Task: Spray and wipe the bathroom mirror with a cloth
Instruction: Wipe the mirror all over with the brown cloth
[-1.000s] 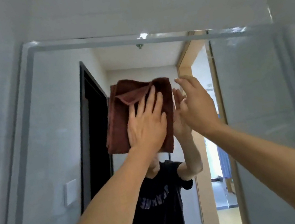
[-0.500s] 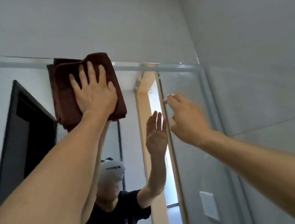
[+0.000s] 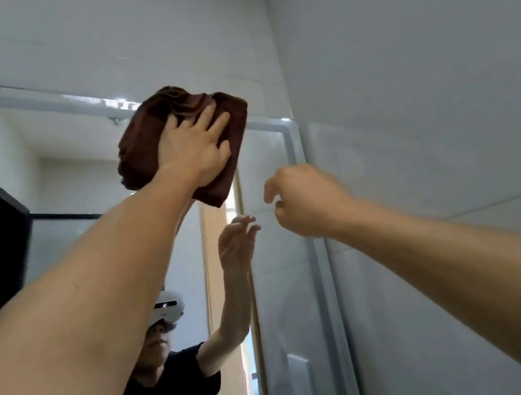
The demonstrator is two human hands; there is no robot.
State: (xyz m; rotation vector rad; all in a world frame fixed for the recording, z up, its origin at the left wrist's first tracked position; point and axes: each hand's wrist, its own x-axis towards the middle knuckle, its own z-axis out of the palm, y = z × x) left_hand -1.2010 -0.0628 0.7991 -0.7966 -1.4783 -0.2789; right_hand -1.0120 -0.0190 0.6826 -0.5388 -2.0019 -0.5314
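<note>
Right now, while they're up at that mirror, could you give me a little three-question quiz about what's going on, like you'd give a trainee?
1. True or false: the left hand presses the brown cloth against the mirror near its top right corner.
2. What does the right hand hold? A) a spray bottle B) nothing C) a second cloth
3. Fill in: the cloth's upper edge overlaps the mirror's top ______.

Key: 1 true. 2 B; its fingers hang loosely curled, just in front of the glass. 3 frame.
</note>
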